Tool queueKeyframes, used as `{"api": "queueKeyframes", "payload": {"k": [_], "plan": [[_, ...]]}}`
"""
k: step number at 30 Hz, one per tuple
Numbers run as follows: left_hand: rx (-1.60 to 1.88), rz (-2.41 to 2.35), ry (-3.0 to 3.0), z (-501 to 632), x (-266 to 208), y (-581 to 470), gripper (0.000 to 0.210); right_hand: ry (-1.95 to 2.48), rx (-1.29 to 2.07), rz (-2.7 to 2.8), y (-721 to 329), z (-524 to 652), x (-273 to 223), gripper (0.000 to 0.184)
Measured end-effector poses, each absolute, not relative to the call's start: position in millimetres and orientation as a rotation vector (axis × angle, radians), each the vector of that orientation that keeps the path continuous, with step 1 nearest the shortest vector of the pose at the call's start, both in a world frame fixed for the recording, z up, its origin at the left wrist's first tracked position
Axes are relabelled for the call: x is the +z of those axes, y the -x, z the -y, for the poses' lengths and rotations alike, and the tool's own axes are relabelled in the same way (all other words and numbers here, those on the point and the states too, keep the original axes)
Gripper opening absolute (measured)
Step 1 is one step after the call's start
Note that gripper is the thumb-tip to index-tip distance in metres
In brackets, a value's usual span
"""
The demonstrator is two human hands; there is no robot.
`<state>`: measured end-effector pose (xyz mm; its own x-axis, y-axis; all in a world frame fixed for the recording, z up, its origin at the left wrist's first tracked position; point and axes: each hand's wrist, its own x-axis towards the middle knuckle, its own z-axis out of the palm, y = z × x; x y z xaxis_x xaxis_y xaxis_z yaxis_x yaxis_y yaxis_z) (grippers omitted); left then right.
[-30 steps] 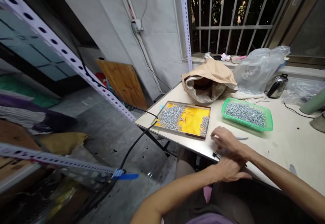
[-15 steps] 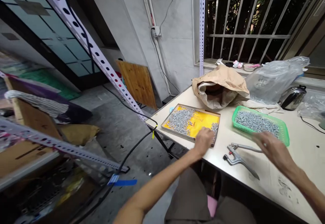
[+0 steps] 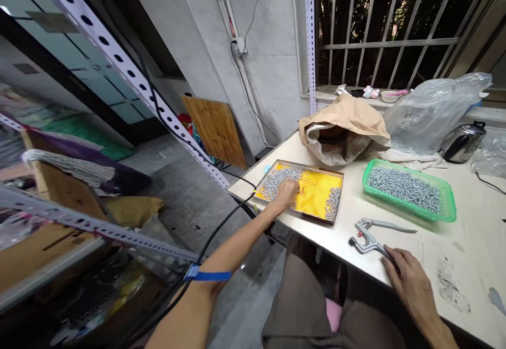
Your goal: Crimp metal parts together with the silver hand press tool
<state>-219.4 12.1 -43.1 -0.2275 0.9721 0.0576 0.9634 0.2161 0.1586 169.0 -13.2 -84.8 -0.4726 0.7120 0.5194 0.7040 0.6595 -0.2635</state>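
Note:
My left hand [image 3: 287, 193] is over the shallow tray [image 3: 321, 219], its fingers curled down at the edge of a heap of small silvery metal pieces [image 3: 272, 182]. Whatever is between those fingertips is hidden. Yellow lining with writing covers the tray's bottom, and a smaller heap of the same pieces [image 3: 332, 201] lies at its right end. On the table, snap-fastener pliers [image 3: 368, 240] lie with their jaws to the left. The thumb and fingers of my right hand [image 3: 411, 281] are closed around the end of their lower handle.
A green plastic basket [image 3: 448, 211] full of similar metal pieces stands right of the tray. Behind are an open brown paper sack [image 3: 351, 119], a clear plastic bag [image 3: 430, 109] and a metal kettle [image 3: 462, 142]. A black cable [image 3: 221, 226] hangs beside my left arm.
My left hand has moved left across the tray, from the right-hand heap to the larger left one. My right hand has come down from beside the green basket onto the pliers' handle.

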Motion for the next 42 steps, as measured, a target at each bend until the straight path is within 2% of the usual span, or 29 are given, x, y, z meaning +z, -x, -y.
{"api": "queueKeyframes", "payload": {"k": [7, 11, 15, 19, 26, 31, 37, 42], "plan": [[0.750, -2.181, -1.679, -22.7, -30.2, 198.3, 0.022, 1.126, 0.122, 2.219, -169.0, 13.4, -86.8, 0.040], [0.842, -2.209, -1.801, -32.5, -7.6, 195.2, 0.025, 1.140, 0.168, 2.197, -168.4, 14.8, -86.0, 0.042], [0.445, -2.447, -1.901, -31.5, -2.9, 213.3, 0.023, 1.158, 0.175, 2.176, -167.6, 15.2, -87.6, 0.042], [-0.014, -2.374, -2.056, -23.0, -15.3, 224.4, 0.025, 1.138, 0.147, 2.150, -166.3, 14.7, -89.2, 0.043], [-0.087, -2.296, -2.180, -33.2, -19.6, 218.7, 0.027, 1.134, 0.127, 2.145, -165.6, 14.6, -90.7, 0.042], [-0.181, -2.200, -2.245, -49.4, -18.4, 215.1, 0.021, 1.144, 0.110, 2.144, -164.7, 14.3, -91.3, 0.042], [-0.091, -2.240, -2.218, -53.7, -18.4, 212.6, 0.022, 1.175, 0.149, 2.164, -166.7, 15.5, -86.6, 0.043], [0.498, -2.157, -2.208, -22.2, -15.1, 169.0, 0.020, 1.099, 0.286, 2.155, -181.8, 3.5, -120.2, 0.046]]}}
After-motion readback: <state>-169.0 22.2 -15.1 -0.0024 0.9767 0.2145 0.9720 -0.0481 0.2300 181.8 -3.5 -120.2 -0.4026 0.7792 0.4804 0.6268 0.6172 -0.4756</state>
